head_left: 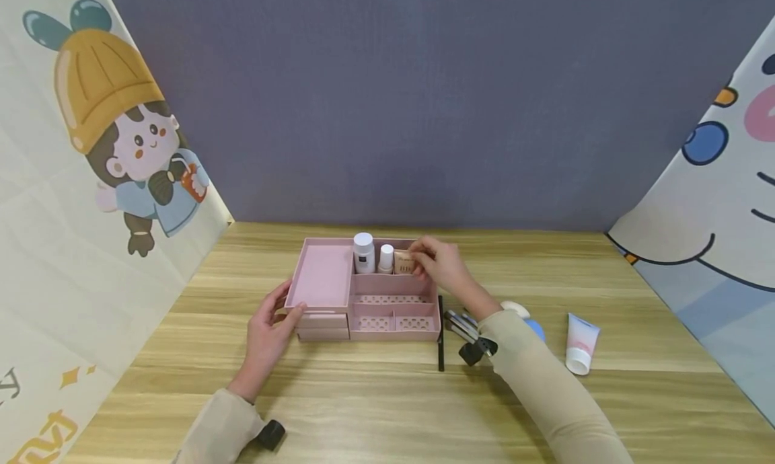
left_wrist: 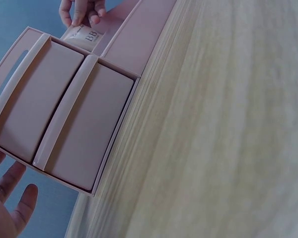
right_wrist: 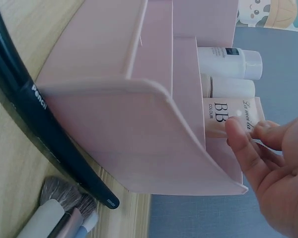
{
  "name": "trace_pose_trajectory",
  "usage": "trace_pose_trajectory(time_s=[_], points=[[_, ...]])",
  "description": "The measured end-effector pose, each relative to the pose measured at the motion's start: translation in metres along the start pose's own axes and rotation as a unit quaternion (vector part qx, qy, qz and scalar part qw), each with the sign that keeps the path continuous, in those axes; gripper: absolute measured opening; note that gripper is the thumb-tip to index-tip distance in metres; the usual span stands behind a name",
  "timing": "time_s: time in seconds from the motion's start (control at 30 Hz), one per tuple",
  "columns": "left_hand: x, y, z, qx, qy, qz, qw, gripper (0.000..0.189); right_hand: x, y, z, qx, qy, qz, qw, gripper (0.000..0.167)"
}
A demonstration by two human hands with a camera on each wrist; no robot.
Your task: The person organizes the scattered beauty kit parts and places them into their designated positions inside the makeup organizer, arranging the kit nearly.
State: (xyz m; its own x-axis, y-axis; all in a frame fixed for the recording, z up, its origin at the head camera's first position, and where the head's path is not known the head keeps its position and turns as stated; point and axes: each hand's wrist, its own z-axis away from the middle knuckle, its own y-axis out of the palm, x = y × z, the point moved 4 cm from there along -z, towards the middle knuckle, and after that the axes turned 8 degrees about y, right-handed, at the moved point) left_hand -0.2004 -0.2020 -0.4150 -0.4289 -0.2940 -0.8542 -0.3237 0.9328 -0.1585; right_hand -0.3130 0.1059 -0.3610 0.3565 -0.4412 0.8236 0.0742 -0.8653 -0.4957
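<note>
A pink desktop organizer (head_left: 319,270) stands on the wooden table. At its left side is my left hand (head_left: 269,326), fingers extended along the wall and thumb by the front corner; the two drawers (left_wrist: 84,119) show close up in the left wrist view. With thumb and fingers, my right hand (head_left: 445,265) pinches the top end of a beige BB cream tube (right_wrist: 219,111). The tube stands in the organizer's back compartment, its lower end hidden behind the divider. Beside it are a small white-capped bottle (head_left: 386,257) and a taller white bottle (head_left: 364,254).
A black pencil (head_left: 440,343) lies along the organizer's right side. Several makeup brushes (head_left: 463,326) lie next to it, partly under my right forearm. Behind the sleeve are a white item (head_left: 516,308) and a blue item (head_left: 535,328). Farther right lies a white-capped tube (head_left: 581,343).
</note>
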Motion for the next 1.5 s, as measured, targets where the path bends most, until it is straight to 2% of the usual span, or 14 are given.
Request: trace_pose_trajectory(time_s=[0.13, 0.37, 0.63, 1.1, 1.3, 1.5], points=[[0.000, 0.000, 0.001, 0.000, 0.002, 0.001, 1.0000, 0.053, -0.001, 0.000, 0.000, -0.001, 0.009, -0.004, 1.0000, 0.007], [0.001, 0.000, 0.001, 0.001, -0.001, -0.003, 1.0000, 0.053, 0.005, -0.003, 0.002, -0.016, 0.006, 0.019, 0.9997, 0.011], [0.000, 0.000, 0.001, 0.001, -0.001, -0.002, 1.0000, 0.053, 0.008, -0.011, 0.005, -0.025, 0.011, 0.012, 0.9996, 0.018], [0.002, -0.001, 0.002, 0.000, 0.002, -0.001, 1.0000, 0.050, 0.001, -0.046, 0.019, -0.036, 0.001, -0.047, 0.9982, 0.027], [0.001, -0.001, 0.001, -0.002, 0.011, -0.006, 0.9999, 0.051, -0.007, -0.065, 0.026, -0.048, 0.023, -0.052, 0.9972, 0.029], [0.000, -0.001, 0.001, 0.001, 0.005, -0.007, 1.0000, 0.051, -0.016, -0.082, 0.035, -0.052, 0.048, -0.039, 0.9968, 0.032]])
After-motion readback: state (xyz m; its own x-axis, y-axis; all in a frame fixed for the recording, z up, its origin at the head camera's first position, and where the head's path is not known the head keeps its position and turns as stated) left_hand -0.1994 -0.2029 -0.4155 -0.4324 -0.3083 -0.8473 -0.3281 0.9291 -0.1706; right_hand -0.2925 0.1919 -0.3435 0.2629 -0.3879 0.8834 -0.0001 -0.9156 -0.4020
